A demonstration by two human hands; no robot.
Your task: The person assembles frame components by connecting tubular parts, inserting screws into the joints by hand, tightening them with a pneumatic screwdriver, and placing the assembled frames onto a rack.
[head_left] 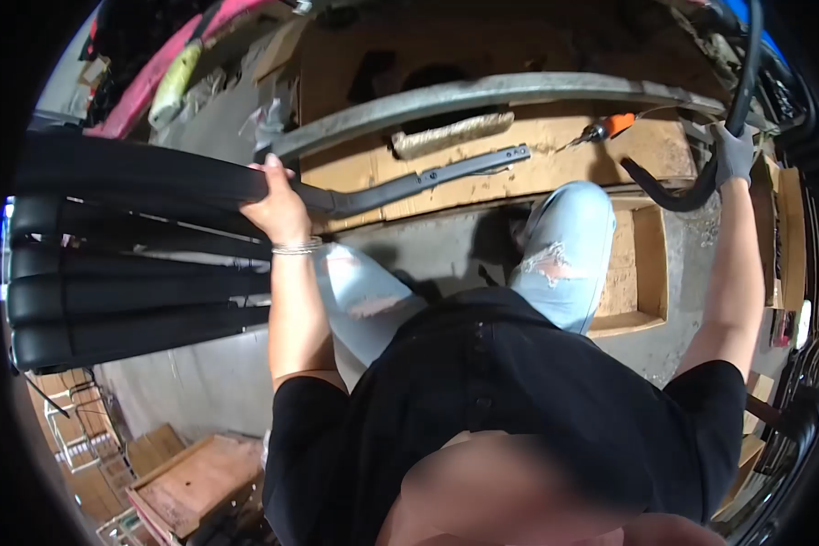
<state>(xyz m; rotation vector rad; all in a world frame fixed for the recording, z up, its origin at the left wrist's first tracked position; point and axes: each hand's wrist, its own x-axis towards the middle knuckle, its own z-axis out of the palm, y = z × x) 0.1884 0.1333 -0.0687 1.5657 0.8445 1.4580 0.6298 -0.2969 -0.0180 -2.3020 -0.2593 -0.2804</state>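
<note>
My bare left hand point(280, 207), with bracelets at the wrist, is closed around the end of a long black padded piece point(155, 173). A dark metal bracket with holes point(428, 177) sticks out to the right from that end, over cardboard. My right hand point(734, 156), in a grey glove, is wrapped around a black curved tube point(748, 82). The tube rises to the top right, and its hooked lower end point(669, 196) bends toward the middle. An orange power tool with a thin bit point(614, 126) lies on the cardboard point(564, 168) between my hands.
A curved grey metal bar point(500, 89) spans the work surface. Several more black padded pieces point(146, 318) are stacked on the left. An open cardboard box point(646, 273) sits beside my knee. Cartons point(787, 237) and dark parts stand at right; a wooden crate point(196, 487) is lower left.
</note>
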